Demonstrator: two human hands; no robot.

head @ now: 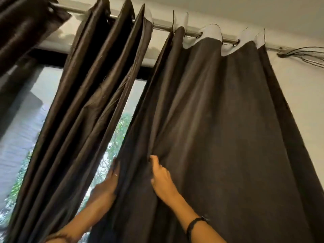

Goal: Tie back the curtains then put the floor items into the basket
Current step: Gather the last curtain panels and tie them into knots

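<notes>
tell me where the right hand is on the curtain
In the head view the right hand is at lower centre, gripping a fold of the dark right curtain, just right of the left hand at that curtain's edge.

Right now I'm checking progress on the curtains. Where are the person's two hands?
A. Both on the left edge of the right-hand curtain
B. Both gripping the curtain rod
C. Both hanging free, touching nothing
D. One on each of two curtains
A: the left hand holds the edge of the right-hand curtain and the right hand pinches a fold just beside it, far below the rod.
</notes>
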